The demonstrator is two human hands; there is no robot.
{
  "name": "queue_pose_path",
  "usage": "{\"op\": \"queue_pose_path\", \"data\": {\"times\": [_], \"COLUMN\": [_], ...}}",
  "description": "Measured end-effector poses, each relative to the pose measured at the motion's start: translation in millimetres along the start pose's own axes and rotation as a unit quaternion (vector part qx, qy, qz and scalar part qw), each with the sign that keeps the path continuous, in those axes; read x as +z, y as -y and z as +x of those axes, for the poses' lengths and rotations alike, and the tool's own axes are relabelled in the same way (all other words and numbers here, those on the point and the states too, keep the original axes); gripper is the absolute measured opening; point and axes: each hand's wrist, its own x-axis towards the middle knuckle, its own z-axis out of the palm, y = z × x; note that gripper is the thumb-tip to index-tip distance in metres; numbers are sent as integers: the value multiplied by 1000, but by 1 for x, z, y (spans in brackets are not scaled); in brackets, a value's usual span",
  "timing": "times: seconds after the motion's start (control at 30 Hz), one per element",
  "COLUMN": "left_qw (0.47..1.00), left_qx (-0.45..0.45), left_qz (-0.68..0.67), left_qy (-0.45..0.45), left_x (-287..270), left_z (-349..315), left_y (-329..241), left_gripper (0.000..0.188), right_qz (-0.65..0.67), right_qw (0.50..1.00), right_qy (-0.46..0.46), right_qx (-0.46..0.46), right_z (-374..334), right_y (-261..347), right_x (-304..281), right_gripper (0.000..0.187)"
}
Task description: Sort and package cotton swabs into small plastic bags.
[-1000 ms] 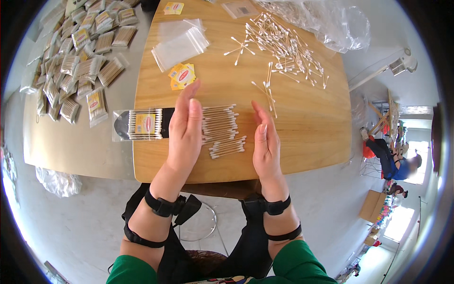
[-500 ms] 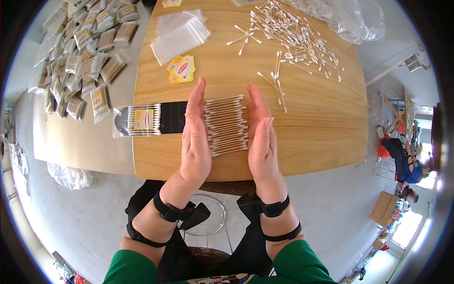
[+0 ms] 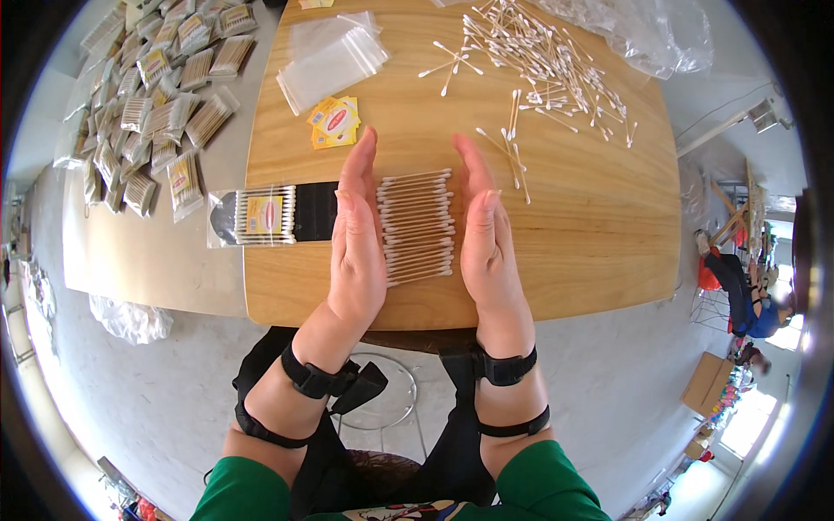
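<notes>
The wooden table (image 3: 573, 252) spreads under both hands, its front edge passing beneath the wrists and its left edge meeting a pale side table (image 3: 148, 269); a broad stretch of wood runs from the right hand (image 3: 488, 239) to the curved right edge. A heap of filled swab packets (image 3: 148, 113) covers the side table's far part, and a loose pile of cotton swabs (image 3: 552, 69) limits room at the far right. Both hands stand on edge, palms facing, fingers straight and together, thumbs up, gripping nothing. Between them lies the aligned row of cotton swabs (image 3: 417, 226), stems crosswise, its right tips just beside the right palm; whether its left tips touch the left hand (image 3: 358, 243) cannot be told. Left of that hand, a black strip (image 3: 315, 211) reaches into a clear swab packet (image 3: 268, 215) straddling the table's left edge. Yellow label cards (image 3: 335, 122) lie beyond the left fingertips.
</notes>
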Motion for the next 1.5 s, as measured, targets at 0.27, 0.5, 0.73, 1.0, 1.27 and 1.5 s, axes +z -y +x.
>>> {"op": "queue_pose_path", "data": {"times": [0.27, 0.5, 0.73, 1.0, 1.27, 1.5], "left_qw": [999, 999, 1000, 1000, 1000, 999], "left_qx": [35, 40, 15, -11, -8, 26], "left_qz": [4, 3, 4, -13, -17, 12], "left_qy": [22, 31, 2, 0, 11, 36], "left_x": [-2, -5, -6, 2, 7, 3], "left_z": [5, 8, 2, -15, -11, -10], "left_y": [10, 14, 3, -5, -2, -1], "left_gripper": [70, 69, 71, 76, 74, 74], "right_qz": [34, 55, 151, 288, 393, 238], "right_qw": [999, 998, 987, 949, 908, 968], "right_qy": [29, 6, -41, -92, -110, -75], "right_qx": [-11, 4, 47, 92, 93, 38], "right_z": [1, -2, -7, -23, -29, -30], "right_y": [1, 3, 1, 30, 25, 13], "right_x": [7, 13, 5, 20, 29, 13], "right_gripper": [63, 63, 77, 74, 71, 68]}}
